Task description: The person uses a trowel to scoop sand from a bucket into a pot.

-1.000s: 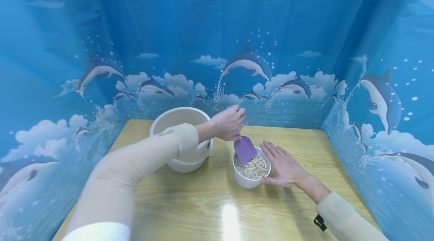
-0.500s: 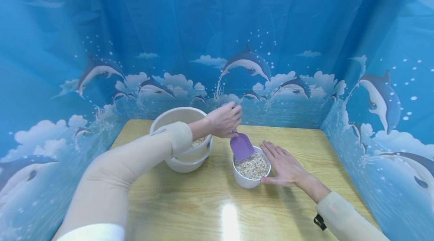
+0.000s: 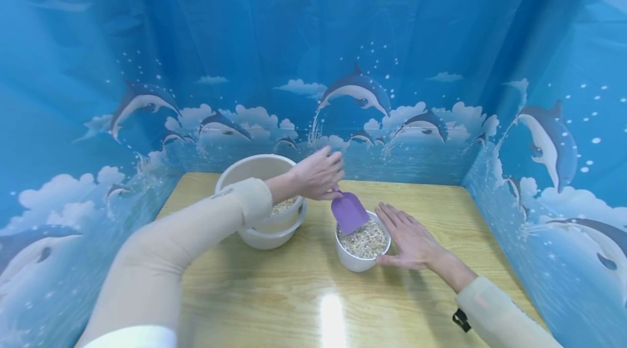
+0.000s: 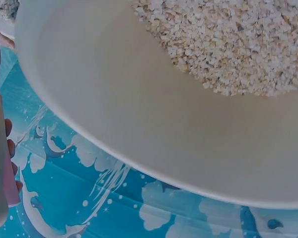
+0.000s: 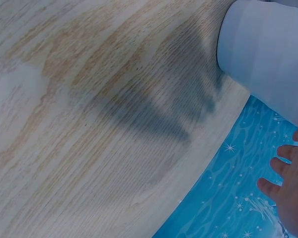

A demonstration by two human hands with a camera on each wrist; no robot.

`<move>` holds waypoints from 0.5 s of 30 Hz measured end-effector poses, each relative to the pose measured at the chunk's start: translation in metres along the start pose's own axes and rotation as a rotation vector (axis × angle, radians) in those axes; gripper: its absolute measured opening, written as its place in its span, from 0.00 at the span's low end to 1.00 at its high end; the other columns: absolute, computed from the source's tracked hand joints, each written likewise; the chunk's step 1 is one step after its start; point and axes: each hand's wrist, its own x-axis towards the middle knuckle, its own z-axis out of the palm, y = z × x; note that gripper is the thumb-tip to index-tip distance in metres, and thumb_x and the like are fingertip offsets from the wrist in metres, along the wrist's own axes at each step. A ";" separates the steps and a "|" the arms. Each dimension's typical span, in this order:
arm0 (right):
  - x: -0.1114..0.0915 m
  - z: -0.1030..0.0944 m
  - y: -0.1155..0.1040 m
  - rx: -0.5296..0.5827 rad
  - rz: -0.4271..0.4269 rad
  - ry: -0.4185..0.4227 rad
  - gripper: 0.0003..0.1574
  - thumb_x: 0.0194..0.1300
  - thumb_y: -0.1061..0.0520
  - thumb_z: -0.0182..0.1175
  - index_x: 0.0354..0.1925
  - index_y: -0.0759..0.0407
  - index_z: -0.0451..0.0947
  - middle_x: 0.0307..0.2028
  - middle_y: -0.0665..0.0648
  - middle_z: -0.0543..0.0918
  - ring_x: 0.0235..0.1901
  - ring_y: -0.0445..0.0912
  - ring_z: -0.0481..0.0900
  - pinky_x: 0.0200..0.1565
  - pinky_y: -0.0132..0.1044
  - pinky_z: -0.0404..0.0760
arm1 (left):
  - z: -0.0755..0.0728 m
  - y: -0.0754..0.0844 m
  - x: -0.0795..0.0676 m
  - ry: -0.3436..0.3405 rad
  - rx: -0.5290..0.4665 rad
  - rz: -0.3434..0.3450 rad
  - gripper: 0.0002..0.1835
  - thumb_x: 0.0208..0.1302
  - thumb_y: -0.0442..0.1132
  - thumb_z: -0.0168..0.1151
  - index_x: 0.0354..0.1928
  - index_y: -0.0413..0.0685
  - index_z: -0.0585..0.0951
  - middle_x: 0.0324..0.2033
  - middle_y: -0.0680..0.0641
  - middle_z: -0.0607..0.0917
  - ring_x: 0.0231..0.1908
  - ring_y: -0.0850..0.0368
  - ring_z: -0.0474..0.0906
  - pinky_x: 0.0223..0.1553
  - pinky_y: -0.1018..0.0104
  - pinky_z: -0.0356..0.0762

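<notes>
In the head view my left hand (image 3: 318, 175) grips a purple scoop (image 3: 350, 213) by its handle. The scoop's blade slants down over the left rim of a small white bowl (image 3: 355, 264), overlapping the pale gravel (image 3: 370, 242) that fills it. My right hand (image 3: 410, 239) lies along the bowl's right side, fingers stretched out and thumb at the near rim. At the left wrist view's edge, curled fingers (image 4: 11, 151) show around the handle. The right wrist view catches my fingers beside the bowl's outer wall (image 5: 268, 49).
A large off-white bucket (image 3: 266, 240) stands left of the bowl, partly hidden behind my left forearm. More gravel (image 4: 238, 44) lies inside it. Both containers are on a wooden table (image 3: 274, 299), enclosed by blue dolphin-print curtains (image 3: 274, 37).
My left hand and the scoop have shifted slightly left and up, mostly in the first half second. Gravel in the bucket has come into sight beside the forearm. My right hand keeps its place.
</notes>
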 end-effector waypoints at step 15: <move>0.000 -0.001 -0.001 -0.015 -0.003 -0.004 0.78 0.58 0.15 0.60 0.83 0.65 0.49 0.83 0.69 0.54 0.80 0.66 0.59 0.75 0.66 0.65 | 0.016 -0.003 -0.019 0.000 -0.133 -0.065 0.37 0.77 0.75 0.33 0.47 0.53 0.81 0.49 0.49 0.85 0.49 0.52 0.74 0.50 0.58 0.74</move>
